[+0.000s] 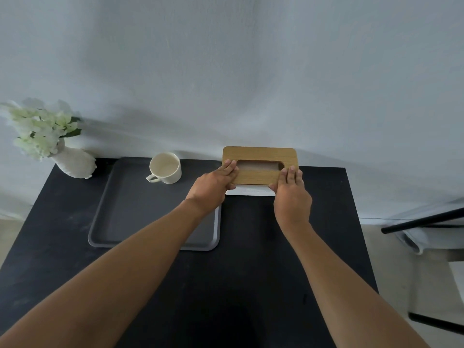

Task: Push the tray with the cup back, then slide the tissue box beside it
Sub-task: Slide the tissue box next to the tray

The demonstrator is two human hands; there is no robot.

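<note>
**Both hands on the tissue box at the counter's far edge**

The tissue box [259, 167], wooden-lidded over a white base, sits at the far edge of the dark counter [251, 272], just right of the grey tray [120, 222]. The left grip [213, 184] and right grip [291, 194] clasp its near corners, fingers flat on the lid. The cream cup [165, 168] stands in the tray's far part.

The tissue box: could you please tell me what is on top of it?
Both hands rest on the tissue box: left hand and right hand, fingers on its wooden lid. The slot looks pale; whether tissue shows is unclear.
</note>
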